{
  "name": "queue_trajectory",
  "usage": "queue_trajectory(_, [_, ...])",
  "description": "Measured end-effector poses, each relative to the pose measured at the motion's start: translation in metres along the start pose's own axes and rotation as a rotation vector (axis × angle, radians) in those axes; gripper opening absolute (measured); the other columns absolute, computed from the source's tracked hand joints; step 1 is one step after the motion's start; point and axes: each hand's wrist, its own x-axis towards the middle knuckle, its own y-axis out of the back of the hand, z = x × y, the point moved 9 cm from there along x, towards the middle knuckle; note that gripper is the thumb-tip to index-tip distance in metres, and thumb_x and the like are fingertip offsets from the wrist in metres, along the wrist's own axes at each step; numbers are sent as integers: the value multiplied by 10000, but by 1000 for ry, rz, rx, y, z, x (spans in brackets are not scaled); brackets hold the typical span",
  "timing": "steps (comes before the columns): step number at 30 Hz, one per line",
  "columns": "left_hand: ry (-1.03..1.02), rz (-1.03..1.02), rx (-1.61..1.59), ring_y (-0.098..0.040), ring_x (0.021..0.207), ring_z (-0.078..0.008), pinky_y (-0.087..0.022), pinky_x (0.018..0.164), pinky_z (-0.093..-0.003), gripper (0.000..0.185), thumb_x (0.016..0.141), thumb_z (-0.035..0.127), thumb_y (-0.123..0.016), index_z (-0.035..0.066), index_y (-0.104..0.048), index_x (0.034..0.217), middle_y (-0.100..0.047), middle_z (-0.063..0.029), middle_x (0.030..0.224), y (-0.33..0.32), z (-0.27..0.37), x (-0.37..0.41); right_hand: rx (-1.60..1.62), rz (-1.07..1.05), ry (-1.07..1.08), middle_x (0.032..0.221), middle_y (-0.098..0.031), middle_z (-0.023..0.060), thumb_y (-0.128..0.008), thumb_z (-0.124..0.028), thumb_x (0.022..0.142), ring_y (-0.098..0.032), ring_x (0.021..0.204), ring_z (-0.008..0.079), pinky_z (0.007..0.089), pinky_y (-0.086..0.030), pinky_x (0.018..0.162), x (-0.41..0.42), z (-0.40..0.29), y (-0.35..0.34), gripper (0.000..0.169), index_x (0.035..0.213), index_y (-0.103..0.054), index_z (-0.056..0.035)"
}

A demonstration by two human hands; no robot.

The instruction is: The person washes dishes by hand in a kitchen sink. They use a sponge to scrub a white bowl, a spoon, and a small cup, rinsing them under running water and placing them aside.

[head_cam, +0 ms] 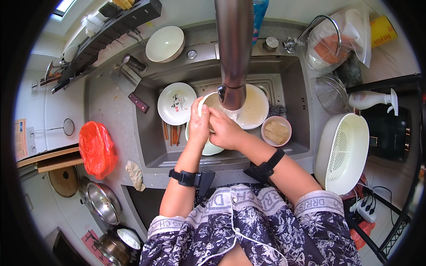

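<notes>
My left hand (199,128) grips a white bowl (201,105), which is tipped on its side under the end of the steel faucet (234,56). My right hand (228,131) holds the bowl's near rim, fingers partly inside; the faucet hides part of it. Below my hands sits a pale bowl (213,149) in the sink (154,146). Left of them lies a white plate (168,111) bearing dark writing, with several wooden chopsticks (172,135) beside it. To the right are a large white dish (256,108) of cloudy water and a pink-rimmed bowl (289,131) holding a beige scrubbing pad (275,131).
A cleaver (133,84) lies at the sink's left edge, below a white bowl (165,45). On the left counter are a red plastic bag (96,149) and a crumpled cloth (135,175). A steel wool scrubber (277,110), wire strainer (331,91) and pale colander (342,156) are on the right.
</notes>
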Motion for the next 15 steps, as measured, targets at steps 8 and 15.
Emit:
queue_trajectory(8, [-70,12,-15,-528,1122,-192,-443,938,-297,515,993,402,-470,59,-402,1371,-516,-118,1265,14,22,-4,-527,-181,-24,1068,-608,146,-551,-10,694,-548,1086,344,425,-453,942,-10,-1,33,242,916,-647,-3])
queue_trajectory(15, [135,16,-185,-615,1070,-227,-609,684,-378,507,973,352,-494,177,-350,1427,-512,-66,1286,22,22,-12,-26,263,-164,1107,-602,200,-556,-35,782,-560,1033,368,418,-451,928,-13,32,79,352,1132,-575,-6])
